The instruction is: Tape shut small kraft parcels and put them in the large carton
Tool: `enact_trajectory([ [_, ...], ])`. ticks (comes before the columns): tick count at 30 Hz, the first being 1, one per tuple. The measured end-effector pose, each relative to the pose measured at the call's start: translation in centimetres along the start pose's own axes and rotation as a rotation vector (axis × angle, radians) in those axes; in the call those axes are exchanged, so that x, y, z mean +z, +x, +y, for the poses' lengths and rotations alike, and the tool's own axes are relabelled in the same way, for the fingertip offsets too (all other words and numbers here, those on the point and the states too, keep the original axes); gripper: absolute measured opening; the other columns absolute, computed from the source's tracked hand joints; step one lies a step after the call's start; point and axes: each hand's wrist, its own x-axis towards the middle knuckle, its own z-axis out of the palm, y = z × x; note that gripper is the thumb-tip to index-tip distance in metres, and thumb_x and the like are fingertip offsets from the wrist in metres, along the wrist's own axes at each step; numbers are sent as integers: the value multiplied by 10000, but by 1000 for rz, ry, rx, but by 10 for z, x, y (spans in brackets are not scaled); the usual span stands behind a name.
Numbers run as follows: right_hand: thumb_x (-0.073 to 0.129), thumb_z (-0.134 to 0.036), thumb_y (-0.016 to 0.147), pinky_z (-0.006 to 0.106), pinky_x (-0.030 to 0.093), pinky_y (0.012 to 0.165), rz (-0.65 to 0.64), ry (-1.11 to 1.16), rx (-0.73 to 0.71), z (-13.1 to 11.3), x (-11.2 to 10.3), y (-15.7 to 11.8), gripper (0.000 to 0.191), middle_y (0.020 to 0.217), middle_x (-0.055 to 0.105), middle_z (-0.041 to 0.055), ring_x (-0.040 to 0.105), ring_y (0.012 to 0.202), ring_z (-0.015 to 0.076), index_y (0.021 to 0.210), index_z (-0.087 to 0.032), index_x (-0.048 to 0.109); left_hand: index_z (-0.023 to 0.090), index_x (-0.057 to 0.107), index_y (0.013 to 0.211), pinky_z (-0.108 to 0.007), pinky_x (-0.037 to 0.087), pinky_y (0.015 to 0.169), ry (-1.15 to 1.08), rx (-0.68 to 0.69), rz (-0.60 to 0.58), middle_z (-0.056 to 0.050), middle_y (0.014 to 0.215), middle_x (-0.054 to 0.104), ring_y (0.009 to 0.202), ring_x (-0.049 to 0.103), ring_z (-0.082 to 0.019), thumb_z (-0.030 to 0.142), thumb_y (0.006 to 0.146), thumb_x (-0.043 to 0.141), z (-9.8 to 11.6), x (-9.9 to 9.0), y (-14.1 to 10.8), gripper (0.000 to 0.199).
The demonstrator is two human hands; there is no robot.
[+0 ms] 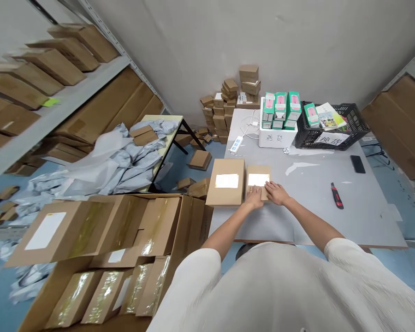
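Small brown carton (258, 169), flat-topped, its bright white label (258, 179) perhaps overexposed.

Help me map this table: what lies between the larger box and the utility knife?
In the head view: the smaller box, touched by the left hand and right hand, then bare tabletop up to the knife.

Left hand (254, 197) and right hand (276, 192) partly hide the near edge of small box (259, 169), its label (258, 178) glares unreadably, shelf boxes (14, 92) blur off left, big carton (188, 221) and shirt (273, 286) run out below.
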Motion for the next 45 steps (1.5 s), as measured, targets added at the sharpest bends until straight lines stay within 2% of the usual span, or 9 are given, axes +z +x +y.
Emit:
enact_trajectory([
  [5, 419, -373, 1080, 561, 260, 1332, 1, -3, 21, 29, -5, -13, 707, 1847, 225, 81, 277, 1678, 363, 1762, -205, 335, 160, 290, 1724, -582, 226, 1361, 31, -1, 13, -232, 1848, 123, 1716, 106, -443, 426, 835, 757, 18, 2, 13, 1038],
  [18, 431, -382, 1066, 593, 208, 1337, 40, -57, 73, 106, -12, -59, 725, 1844, 249, 84, 248, 1675, 380, 1759, -188, 344, 222, 322, 1716, -594, 251, 1342, 90, 100, 19, -193, 1855, 143, 1720, 107, -429, 585, 857, 731, 96, 12, 59, 1019],
  [22, 456, -384, 1060, 617, 189, 1335, 29, -56, 110, 112, -11, -75, 730, 1844, 251, 87, 230, 1680, 383, 1757, -193, 349, 209, 308, 1722, -522, 228, 1368, 78, 185, 32, -167, 1844, 220, 1722, 159, -370, 521, 862, 701, 99, 9, 69, 996],
  [29, 538, -466, 1036, 662, 149, 1328, 55, -27, 232, 93, -10, -83, 744, 1821, 313, 130, 239, 1670, 397, 1719, -196, 421, 154, 318, 1711, -472, 214, 1377, 170, 304, -34, -170, 1840, 235, 1719, 173, -346, 363, 818, 691, 95, -11, 87, 991],
  [32, 547, -470, 1037, 644, 187, 1317, 82, 4, 236, 95, -13, -80, 656, 1768, 413, 135, 312, 1639, 384, 1652, -240, 524, 193, 360, 1685, -526, 193, 1376, 168, 322, -48, -161, 1835, 252, 1713, 188, -347, 309, 830, 672, 98, -18, 90, 918],
  [35, 541, -440, 1042, 598, 276, 1288, 83, 63, 212, 113, -23, -71, 576, 1734, 446, 145, 376, 1607, 357, 1588, -264, 586, 238, 428, 1625, -614, 204, 1349, 141, 272, 0, -167, 1804, 305, 1695, 213, -383, 314, 875, 655, 103, -14, 82, 788],
  [38, 548, -417, 1037, 594, 302, 1275, 113, 101, 276, 139, -37, -55, 615, 1797, 314, 185, 325, 1634, 381, 1622, -226, 533, 253, 479, 1554, -645, 237, 1326, 64, 178, 50, -177, 1777, 322, 1678, 228, -393, 349, 930, 625, 109, 2, 66, 648],
  [42, 536, -414, 1042, 600, 264, 1294, 122, 139, 305, 174, -55, -28, 609, 1818, 248, 213, 234, 1668, 402, 1603, -177, 518, 292, 453, 1552, -682, 223, 1314, 21, 54, 36, -162, 1814, 231, 1693, 155, -430, 391, 920, 652, 114, 26, 47, 670],
  [45, 544, -435, 1032, 565, 325, 1272, 83, 175, 294, 189, -64, -14, 594, 1771, 344, 218, 321, 1624, 398, 1560, -162, 541, 295, 451, 1543, -670, 296, 1278, -50, -105, 75, -174, 1812, 227, 1662, 238, -460, 404, 935, 625, 116, 34, 41, 642],
])
